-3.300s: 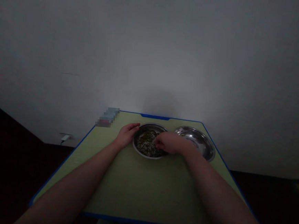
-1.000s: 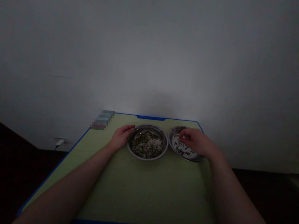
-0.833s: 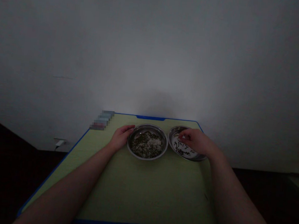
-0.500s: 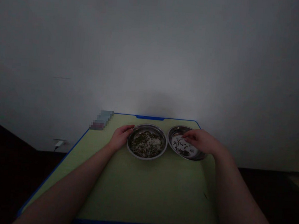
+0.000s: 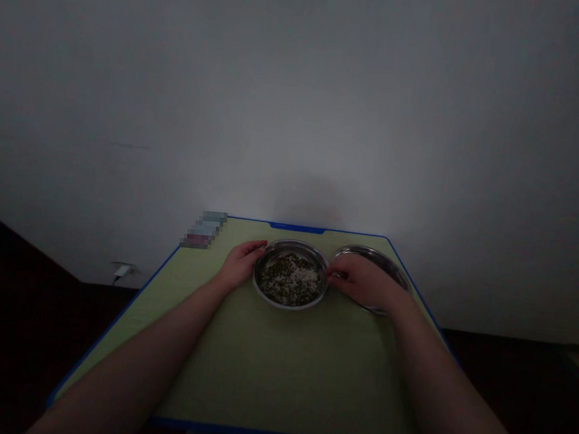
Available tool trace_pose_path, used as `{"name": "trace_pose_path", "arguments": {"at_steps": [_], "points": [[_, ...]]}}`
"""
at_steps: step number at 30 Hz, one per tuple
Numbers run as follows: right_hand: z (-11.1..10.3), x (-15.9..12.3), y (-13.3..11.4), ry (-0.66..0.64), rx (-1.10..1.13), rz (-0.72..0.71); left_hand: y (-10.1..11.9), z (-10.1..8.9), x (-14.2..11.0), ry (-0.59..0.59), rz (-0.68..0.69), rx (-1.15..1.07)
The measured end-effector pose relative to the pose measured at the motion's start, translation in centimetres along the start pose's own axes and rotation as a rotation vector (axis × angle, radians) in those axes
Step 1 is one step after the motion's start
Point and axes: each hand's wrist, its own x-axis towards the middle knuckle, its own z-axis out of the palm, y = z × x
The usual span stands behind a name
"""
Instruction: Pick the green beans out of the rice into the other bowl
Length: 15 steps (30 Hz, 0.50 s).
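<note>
Grain in the bowl lay just left of the right hand, fingers pinched together, the left hand touching opposite, grip unclear.

Dim, grey light fills the room, its source out of view. The wall is palest mid-frame, darkening toward the corners, with a soft shadow low down. The floor sinks almost to black. Weak glints edge the metal bowls; their finer detail looks soft. Pixelation masks one patch.
</note>
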Motion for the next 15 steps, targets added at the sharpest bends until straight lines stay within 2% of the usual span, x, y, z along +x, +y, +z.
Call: {"name": "trace_pose_path", "arguments": {"at_steps": [3, 6, 10, 15], "points": [[0.9, 1.7, -1.8, -0.098, -0.023, -0.118, -0.2, 0.0, 0.2, -0.003, 0.013, 0.012], [2.0, 3.2, -2.8, -0.202, -0.076, -0.178, -0.6, -0.1, 0.3, 0.003, 0.025, -0.001], [3.3, 4.9, -3.7, -0.242, -0.125, -0.216, -0.6, -0.1, 0.3, -0.003, 0.026, -0.026], [3.7, 5.8, -4.4, -0.245, -0.155, -0.281, 0.0, 0.0, 0.0, 0.001, 0.032, -0.010]]}}
